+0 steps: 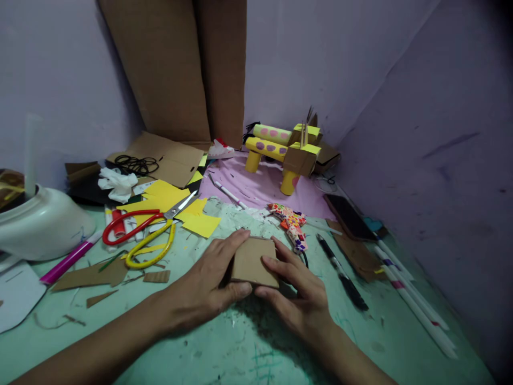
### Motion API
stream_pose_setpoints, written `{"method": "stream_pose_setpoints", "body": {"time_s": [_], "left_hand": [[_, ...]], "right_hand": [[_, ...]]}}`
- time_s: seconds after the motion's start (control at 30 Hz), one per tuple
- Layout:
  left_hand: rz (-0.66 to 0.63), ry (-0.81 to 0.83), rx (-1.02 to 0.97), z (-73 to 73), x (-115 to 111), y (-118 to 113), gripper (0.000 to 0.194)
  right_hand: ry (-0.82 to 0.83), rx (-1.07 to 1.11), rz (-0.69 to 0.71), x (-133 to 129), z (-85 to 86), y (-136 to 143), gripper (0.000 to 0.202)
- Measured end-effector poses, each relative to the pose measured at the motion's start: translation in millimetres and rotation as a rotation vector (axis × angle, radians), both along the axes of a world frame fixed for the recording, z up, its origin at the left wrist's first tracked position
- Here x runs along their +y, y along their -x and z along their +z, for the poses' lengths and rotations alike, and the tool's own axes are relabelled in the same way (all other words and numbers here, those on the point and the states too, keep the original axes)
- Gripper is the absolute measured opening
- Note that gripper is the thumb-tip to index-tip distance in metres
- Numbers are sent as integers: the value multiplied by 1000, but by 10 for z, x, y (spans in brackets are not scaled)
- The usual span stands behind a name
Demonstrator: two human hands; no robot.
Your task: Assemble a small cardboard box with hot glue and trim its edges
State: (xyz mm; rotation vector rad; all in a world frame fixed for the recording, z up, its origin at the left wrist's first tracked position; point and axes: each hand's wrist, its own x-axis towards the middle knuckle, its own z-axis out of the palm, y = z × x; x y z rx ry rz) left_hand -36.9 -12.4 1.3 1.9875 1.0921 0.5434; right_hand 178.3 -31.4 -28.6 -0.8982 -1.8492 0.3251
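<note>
in the head view, holds a small cardboard piece (253,262) over the green table (200,355), gripping the left side with the left hand (214,272) and the right side with the right hand (304,291), thumbs at the near edge. perhaps a shallow box, hard to tell with the underside hidden. has scissors (170,214) beyond the left hand, a patterned glue gun (292,222) beyond the right hand.

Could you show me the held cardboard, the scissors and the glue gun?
Held cardboard (254,261): head view, its top face.
Scissors (173,213): head view, near the pivot.
Glue gun (292,218): head view, patterned body.
</note>
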Motion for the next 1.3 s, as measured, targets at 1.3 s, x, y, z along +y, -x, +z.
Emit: {"method": "stream_pose_setpoints", "body": {"time_s": [1.3], "left_hand": [[62, -22, -129, 1, 87, -17, 74]], "right_hand": [[156, 49, 46, 0, 17, -75, 43]]}}
